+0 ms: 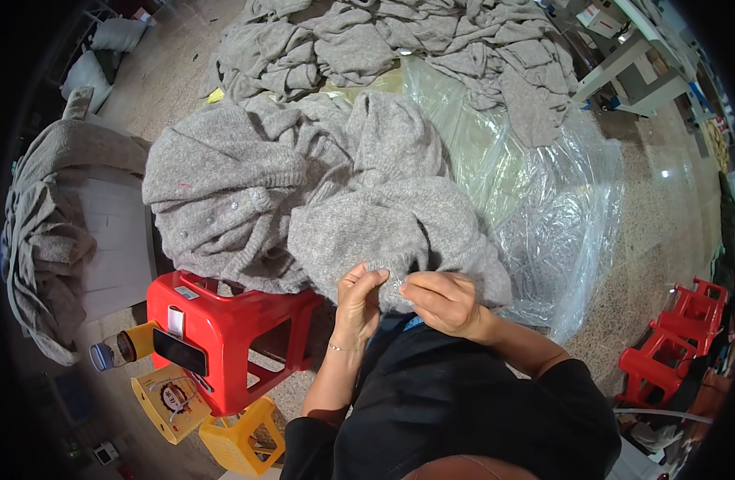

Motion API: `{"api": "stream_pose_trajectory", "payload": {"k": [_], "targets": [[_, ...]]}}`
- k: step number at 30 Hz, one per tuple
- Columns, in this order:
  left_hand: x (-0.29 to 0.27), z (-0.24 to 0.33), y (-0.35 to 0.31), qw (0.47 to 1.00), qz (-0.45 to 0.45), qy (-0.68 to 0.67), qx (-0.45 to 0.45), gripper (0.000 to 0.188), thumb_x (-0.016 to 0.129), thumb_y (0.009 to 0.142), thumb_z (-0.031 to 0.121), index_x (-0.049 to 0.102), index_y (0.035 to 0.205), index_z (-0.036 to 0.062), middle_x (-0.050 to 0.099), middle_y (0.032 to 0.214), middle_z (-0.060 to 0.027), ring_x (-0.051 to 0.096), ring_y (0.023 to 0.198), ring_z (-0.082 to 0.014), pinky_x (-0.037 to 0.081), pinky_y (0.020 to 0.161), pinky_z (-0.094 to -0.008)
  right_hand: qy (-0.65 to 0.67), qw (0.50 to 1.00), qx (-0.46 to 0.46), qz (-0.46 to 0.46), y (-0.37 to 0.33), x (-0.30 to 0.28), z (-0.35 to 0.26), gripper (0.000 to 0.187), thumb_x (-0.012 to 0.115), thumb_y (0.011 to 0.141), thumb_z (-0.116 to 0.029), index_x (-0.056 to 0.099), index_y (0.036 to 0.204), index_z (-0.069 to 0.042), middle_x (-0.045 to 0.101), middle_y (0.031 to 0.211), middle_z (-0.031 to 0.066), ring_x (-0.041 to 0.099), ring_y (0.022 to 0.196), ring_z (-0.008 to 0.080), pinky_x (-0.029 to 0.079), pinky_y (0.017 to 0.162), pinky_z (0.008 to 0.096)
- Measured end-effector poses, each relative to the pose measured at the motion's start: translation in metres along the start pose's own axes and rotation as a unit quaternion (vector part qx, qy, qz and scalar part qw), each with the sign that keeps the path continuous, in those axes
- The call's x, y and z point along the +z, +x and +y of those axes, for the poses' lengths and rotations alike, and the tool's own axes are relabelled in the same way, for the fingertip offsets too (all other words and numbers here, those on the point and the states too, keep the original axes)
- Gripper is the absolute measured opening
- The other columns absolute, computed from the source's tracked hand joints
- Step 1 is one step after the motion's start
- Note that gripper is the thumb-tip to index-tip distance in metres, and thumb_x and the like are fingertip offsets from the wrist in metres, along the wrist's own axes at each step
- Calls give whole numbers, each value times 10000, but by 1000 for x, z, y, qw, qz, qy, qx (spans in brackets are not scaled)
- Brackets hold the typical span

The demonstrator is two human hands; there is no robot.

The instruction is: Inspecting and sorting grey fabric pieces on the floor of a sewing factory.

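A grey knitted sweater [355,234] lies over my lap, its ribbed edge drawn up between my two hands. My left hand [358,298] pinches that edge between thumb and fingers. Close beside it on the right, my right hand [449,301] is closed in a pinch against the same edge. Whatever is between its fingertips is too small to make out. Touching the sweater on the left is a heap of grey knitwear [223,172] with shiny buttons and a small red mark.
A red plastic stool [231,320] at left carries a phone [180,352]. By it are a jar [114,352], a yellow paper bag [172,404] and a yellow stool [243,440]. Clear plastic sheeting [555,216] and more knitwear [351,48] lie beyond. Red stools [663,352] stand right.
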State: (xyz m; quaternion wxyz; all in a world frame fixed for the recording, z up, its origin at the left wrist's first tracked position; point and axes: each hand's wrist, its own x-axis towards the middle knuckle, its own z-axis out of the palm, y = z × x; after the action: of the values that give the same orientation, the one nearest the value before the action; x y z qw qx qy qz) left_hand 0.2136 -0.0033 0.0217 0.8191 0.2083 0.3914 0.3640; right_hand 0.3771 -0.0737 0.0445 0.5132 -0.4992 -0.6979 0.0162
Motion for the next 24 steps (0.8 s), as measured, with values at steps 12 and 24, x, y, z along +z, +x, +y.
{"api": "stream_pose_trajectory", "payload": {"k": [12,24], "targets": [[16,1,-25,996,-3,62,57,97,697,916,-6,715,1011,-19,697,857,1,564,713,-8,421,643,-184,-35,998,48,-18,3,5,-1,266,740,725,10,695,979,-58,644,923,52,672,741,212,563,640,319],[0,-5,-19,930,-42,298,211,144,668,908,-68,701,1039,-17,710,975,-29,626,849,-62,493,745,-210,170,866,347,-318,37,-25,15,180,678,804,-135,652,924,-4,627,716,220,656,665,370,477,584,444]]}}
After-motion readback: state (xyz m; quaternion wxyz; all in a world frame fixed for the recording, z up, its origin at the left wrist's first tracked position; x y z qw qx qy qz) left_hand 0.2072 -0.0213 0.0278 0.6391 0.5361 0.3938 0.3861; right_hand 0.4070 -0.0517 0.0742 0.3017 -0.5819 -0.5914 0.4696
